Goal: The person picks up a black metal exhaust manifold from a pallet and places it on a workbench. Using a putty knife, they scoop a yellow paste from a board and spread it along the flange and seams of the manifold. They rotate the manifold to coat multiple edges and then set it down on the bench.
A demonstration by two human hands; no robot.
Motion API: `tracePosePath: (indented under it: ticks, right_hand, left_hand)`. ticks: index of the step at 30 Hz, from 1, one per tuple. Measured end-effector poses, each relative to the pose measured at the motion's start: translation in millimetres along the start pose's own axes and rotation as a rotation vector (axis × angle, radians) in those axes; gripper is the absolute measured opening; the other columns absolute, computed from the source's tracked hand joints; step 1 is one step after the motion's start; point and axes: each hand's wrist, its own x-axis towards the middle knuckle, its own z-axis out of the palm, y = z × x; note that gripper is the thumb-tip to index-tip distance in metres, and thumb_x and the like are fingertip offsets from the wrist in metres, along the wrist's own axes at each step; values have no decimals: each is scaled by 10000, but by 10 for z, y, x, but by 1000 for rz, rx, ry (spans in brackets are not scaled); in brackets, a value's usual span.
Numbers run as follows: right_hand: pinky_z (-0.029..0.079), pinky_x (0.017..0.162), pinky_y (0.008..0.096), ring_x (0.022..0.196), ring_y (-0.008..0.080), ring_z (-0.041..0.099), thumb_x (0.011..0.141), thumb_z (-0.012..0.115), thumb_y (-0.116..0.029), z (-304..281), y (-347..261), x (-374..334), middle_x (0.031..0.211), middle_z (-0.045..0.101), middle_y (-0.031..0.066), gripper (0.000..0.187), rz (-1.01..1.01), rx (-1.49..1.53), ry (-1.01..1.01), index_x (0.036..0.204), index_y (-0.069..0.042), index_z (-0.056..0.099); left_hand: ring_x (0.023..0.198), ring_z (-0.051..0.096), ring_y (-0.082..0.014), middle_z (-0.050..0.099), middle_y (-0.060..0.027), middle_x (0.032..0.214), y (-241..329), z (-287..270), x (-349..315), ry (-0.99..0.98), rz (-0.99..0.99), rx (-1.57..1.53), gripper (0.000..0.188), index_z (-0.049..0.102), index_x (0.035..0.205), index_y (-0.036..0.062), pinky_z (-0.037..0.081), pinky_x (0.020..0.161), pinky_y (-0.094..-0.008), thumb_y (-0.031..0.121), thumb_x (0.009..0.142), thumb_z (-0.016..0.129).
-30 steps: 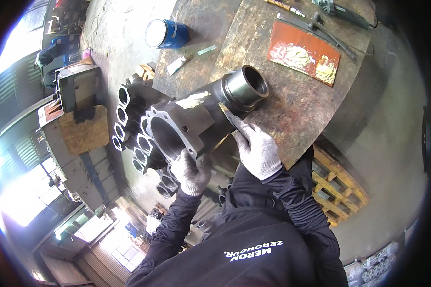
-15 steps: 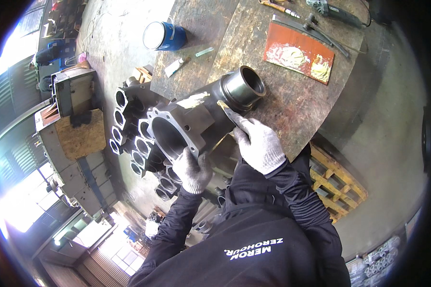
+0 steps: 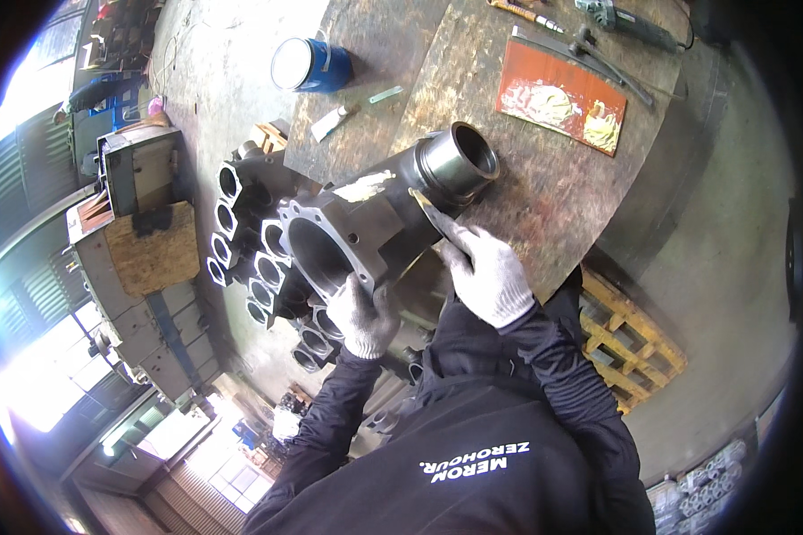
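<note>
A dark metal pipe-shaped casting [image 3: 393, 201] lies across the near edge of the workbench. Its flanged opening [image 3: 317, 254] points toward my lower left, and a bare, shiny round end faces the upper right. Pale yellow putty [image 3: 366, 186] is smeared along its top. My left hand [image 3: 362, 319], in a whitish glove, grips the rim of the flange. In my gloved right hand [image 3: 492, 275] is a putty knife [image 3: 437, 217], its putty-coated tip at the casting's side, just short of the round end; whether it touches I cannot tell.
An orange-red board [image 3: 558, 98] with putty heaps rests on the workbench [image 3: 544, 192] beside a hammer [image 3: 611, 62] and an angle grinder [image 3: 629, 24]. A blue pail [image 3: 326, 67] and a white tube [image 3: 330, 123] stand farther left. Several similar castings [image 3: 263, 267] sit below; a wooden pallet [image 3: 629, 339] lies right.
The scene has shifted very slightly to the right in view. Both hands keep their holds, and the putty knife stays at nearly the same spot on the casting.
</note>
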Motion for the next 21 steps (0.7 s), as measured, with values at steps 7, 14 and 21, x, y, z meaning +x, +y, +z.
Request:
tracePosePath:
  ticks: [7,14,21]
  right_hand:
    - [568,784,466,899,414,690,962,642,-183,-32,9,95,1048,689,203,446,19,-21,-67,1407,-209,622]
    - [559,825,434,979,441,682,974,644,-135,76,-38,-34,1103,690,244,397,37,128,66,1372,-121,645]
    - [559,827,425,984,449,681,954,623,-17,356,28,-311,1098,683,265,442,19,258,104,1389,-97,636]
  left_hand:
    - [620,661,-370,656,-176,731,7,-4,5,-14,-5,7,219,623,1010,-12,507,574,-417,167,896,674]
    - [614,685,-297,675,-163,727,120,-30,44,-20,-3,-4,236,632,1031,-28,515,584,-369,204,992,616]
    - [603,686,-330,670,-152,719,242,-35,84,-36,-65,-8,212,632,990,12,529,566,-394,208,923,677]
